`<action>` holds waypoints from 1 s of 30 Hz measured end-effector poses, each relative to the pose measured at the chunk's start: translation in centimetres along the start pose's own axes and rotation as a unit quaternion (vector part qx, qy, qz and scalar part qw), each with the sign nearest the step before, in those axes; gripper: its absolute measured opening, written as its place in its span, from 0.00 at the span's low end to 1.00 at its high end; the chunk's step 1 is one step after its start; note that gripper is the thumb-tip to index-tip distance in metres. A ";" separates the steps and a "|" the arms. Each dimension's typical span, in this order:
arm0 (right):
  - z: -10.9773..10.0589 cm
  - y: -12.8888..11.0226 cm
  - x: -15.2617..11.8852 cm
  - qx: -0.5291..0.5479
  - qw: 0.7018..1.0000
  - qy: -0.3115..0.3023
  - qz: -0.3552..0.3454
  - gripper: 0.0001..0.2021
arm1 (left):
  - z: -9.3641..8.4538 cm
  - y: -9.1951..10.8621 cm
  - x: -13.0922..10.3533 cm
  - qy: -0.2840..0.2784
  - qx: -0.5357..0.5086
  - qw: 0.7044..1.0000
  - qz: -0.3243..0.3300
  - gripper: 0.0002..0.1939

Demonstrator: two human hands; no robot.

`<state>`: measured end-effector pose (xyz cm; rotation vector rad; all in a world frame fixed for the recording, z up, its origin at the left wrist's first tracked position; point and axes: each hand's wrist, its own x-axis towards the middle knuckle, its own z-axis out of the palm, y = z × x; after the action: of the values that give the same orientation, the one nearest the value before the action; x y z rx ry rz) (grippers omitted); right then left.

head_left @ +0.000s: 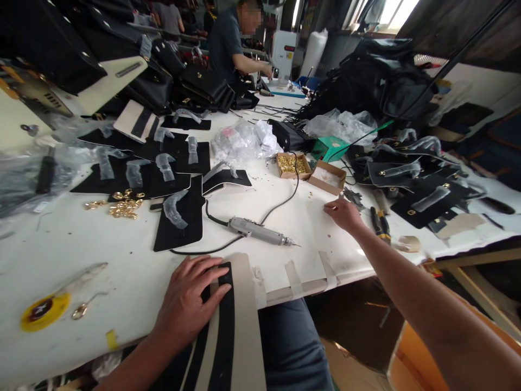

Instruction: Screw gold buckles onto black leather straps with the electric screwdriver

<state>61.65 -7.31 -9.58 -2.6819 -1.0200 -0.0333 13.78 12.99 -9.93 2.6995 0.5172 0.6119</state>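
My left hand (195, 296) lies with its fingers spread on a beige panel (246, 320) with black straps, which hangs over the front edge of the table. My right hand (342, 212) is at the tabletop, right of the middle, thumb and fingertips pinched together; whatever they hold, if anything, is too small to name. Just beyond it sit a small box of gold-coloured pieces (293, 164) and a box with whitish contents (328, 177). A grey electric screwdriver (262, 231) with a cable rests between my two hands.
Black panels with plastic-wrapped parts (179, 225) lie left and right. Gold fittings (126, 206) and a yellow tape roll (44, 311) are at the left. Pliers (380, 224) lie at the right. A person (228, 46) works across the table near stacked black bags (203, 87).
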 end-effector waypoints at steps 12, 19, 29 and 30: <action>-0.1 -1.8 2.2 -0.025 0.999 0.040 0.003 0.17 | 0.2 -0.2 -0.1 -0.001 -0.004 1.000 -0.004 0.12; 1.8 -3.7 5.8 -0.035 0.997 0.043 -0.046 0.16 | 0.1 -0.2 -0.3 -0.005 0.000 1.000 -0.002 0.13; 1.9 -2.6 6.7 -0.046 0.990 0.007 -0.136 0.14 | 0.1 -0.2 -0.3 -0.017 0.004 1.000 -0.012 0.13; 1.8 -2.5 6.8 -0.048 0.988 0.004 -0.144 0.14 | 0.1 -0.1 -0.3 -0.018 0.003 1.000 -0.013 0.13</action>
<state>64.96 -0.67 -9.92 -2.5899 -1.4286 -0.1531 13.53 12.98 -10.14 2.6998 0.5461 0.5550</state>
